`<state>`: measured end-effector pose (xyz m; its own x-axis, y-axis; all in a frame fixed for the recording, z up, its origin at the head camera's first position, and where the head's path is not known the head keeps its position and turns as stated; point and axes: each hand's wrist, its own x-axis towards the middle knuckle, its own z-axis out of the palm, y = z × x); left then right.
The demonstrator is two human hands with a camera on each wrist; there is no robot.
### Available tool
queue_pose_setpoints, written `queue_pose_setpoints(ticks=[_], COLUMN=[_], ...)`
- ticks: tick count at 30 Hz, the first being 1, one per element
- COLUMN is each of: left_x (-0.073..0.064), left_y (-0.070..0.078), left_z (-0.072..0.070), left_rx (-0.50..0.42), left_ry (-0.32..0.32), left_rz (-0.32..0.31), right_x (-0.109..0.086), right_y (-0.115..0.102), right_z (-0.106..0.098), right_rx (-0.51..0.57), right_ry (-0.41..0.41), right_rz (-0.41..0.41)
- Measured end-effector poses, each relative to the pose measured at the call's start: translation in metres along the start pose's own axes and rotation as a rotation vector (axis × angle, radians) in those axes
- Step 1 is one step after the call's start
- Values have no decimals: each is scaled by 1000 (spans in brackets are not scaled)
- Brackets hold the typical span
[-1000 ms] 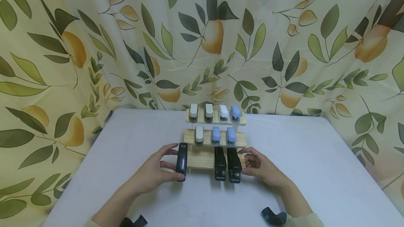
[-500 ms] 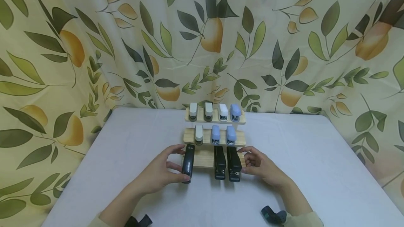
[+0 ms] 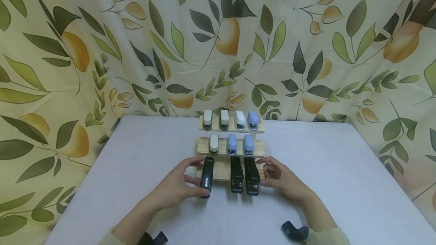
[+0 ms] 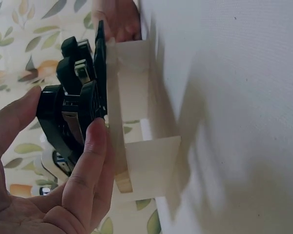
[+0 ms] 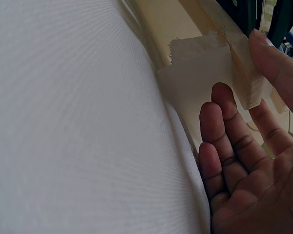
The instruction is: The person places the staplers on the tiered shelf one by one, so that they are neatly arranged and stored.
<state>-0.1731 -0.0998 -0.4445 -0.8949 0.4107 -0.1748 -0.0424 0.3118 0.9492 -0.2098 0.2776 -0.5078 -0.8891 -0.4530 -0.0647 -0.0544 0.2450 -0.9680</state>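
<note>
My left hand [image 3: 177, 186] pinches a black stapler [image 3: 207, 175] between thumb and fingers, slightly tilted, at the left part of the bottom step of a wooden tiered rack [image 3: 222, 173]. In the left wrist view this stapler [image 4: 51, 114] is close to the board's face, with fingertips between it and the board's edge. Two more black staplers [image 3: 236, 175] [image 3: 252, 177] stand side by side on the step's right part. My right hand [image 3: 286, 182] grips the step's right end; in the right wrist view its thumb lies along the board [image 5: 246, 87], other fingers curled around and below.
The middle step holds a pale stapler [image 3: 214, 143] and two blue ones [image 3: 232, 144]. Several small pale staplers [image 3: 224, 118] and a blue one [image 3: 253, 119] line the top step. A white cloth [image 3: 153, 139] covers the table, before a leaf-patterned curtain [image 3: 211, 86].
My left hand has carried the black stapler rightward, from beside the bottom step's left end to over its left part. The right hand has stayed at the rack's right end.
</note>
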Motion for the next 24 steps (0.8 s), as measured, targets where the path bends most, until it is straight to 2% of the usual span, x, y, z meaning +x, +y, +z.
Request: queue_pose_setpoints(ticks=[24], left_x=[9], left_y=[-1], left_z=[9], left_rx=[27], left_ry=[26], left_rz=[-53], right_x=[1], right_y=[2], right_z=[-2], right_rx=[-43], right_ry=[-8], right_rz=[0])
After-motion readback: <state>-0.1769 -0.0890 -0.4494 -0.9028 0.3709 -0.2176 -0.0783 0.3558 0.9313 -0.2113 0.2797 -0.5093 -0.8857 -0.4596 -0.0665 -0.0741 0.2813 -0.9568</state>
